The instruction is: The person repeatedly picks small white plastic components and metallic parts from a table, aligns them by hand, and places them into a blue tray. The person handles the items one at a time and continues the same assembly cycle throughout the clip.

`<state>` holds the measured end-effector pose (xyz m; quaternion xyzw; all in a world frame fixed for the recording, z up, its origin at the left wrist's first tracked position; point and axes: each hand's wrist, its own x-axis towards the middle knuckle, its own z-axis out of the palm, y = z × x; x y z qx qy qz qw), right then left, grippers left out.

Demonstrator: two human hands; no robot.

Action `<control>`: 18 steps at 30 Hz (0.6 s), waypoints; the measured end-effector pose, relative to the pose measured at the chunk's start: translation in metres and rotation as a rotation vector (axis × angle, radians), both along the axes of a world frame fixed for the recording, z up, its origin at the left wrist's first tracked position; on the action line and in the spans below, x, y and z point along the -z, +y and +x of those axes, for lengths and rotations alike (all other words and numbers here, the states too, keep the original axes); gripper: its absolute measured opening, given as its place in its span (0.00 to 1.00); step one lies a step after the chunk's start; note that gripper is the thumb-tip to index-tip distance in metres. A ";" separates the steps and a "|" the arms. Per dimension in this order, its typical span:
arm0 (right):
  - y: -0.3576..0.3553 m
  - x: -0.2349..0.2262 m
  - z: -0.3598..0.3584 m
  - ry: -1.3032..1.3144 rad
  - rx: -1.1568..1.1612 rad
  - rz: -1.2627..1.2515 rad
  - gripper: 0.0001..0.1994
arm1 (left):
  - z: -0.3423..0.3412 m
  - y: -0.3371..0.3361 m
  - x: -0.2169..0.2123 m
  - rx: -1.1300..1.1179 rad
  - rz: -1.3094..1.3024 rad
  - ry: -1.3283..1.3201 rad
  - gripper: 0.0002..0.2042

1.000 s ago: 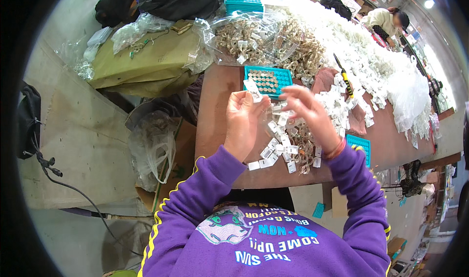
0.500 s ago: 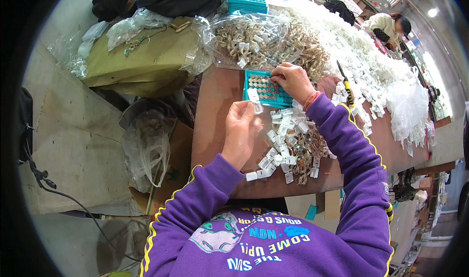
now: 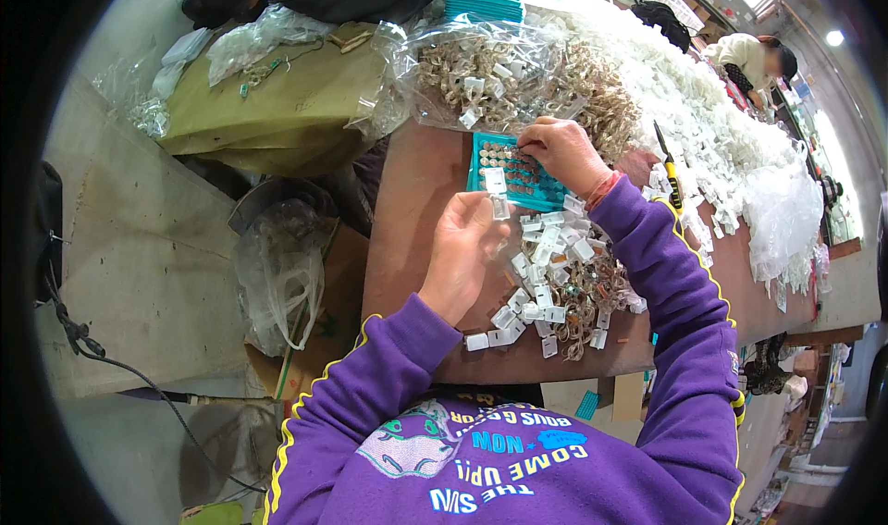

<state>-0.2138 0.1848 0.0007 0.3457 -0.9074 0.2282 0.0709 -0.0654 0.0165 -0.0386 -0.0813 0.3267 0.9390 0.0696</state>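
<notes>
Pinched between the thumb and fingers of my left hand [image 3: 462,252] is a small white plastic case [image 3: 497,192]; its lid stands open and the other half looks clear. Just right of it lies a teal tray [image 3: 478,181], with rows of small round bronze-coloured discs [image 3: 492,155] in it. My right hand [image 3: 566,155] reaches over the tray's far side, thumb and forefinger brought together on the discs. What those fingertips hold, if anything, is too small to make out.
Several white cases [image 3: 546,243] and tangled beige cords [image 3: 585,294] lie nearer me. Beyond the tray sits a clear bag of cords [image 3: 472,76]. A huge heap of white cases [image 3: 703,118] covers the right, with yellow-black pliers [image 3: 672,169] at its edge. Teal trays [image 3: 481,0] are stacked behind.
The whole view has shifted slightly. My right fingertips have moved a little left and away from me over the tray. My left hand keeps hold of the same case.
</notes>
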 end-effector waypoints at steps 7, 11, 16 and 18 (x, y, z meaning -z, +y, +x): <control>-0.009 -0.025 0.024 0.001 0.068 -0.069 0.03 | -0.001 -0.001 0.004 0.025 0.043 0.082 0.09; -0.007 -0.050 0.075 -0.028 -0.047 -0.260 0.02 | 0.000 -0.002 0.006 0.033 0.063 0.079 0.08; -0.018 -0.045 0.117 0.055 -0.104 -0.258 0.04 | 0.004 0.003 0.003 0.023 0.086 0.091 0.06; -0.021 -0.041 0.120 0.120 -0.079 -0.233 0.06 | 0.006 0.005 0.001 0.032 0.099 0.051 0.05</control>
